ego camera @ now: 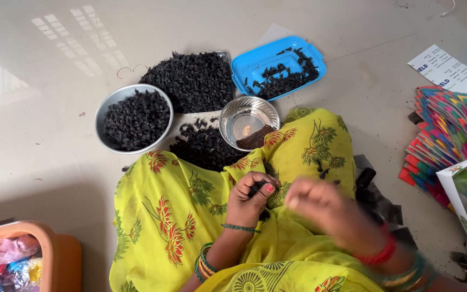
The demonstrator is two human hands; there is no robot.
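Blurred over the yellow cloth on the lap, the right hand (325,208) cannot be read for how its fingers stand; the left hand (252,197) is curled, fingers pinching small black seeds (259,188). Seeds could be dropped into the folds, or scattered beside the nearby steel bowl (247,121), if the pinch is loosened.

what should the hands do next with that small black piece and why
Probably carry the black piece pinched in the left hand forward to the small steel bowl, which already holds brown bits. The right hand is blurred beside it, so its grip is unclear.
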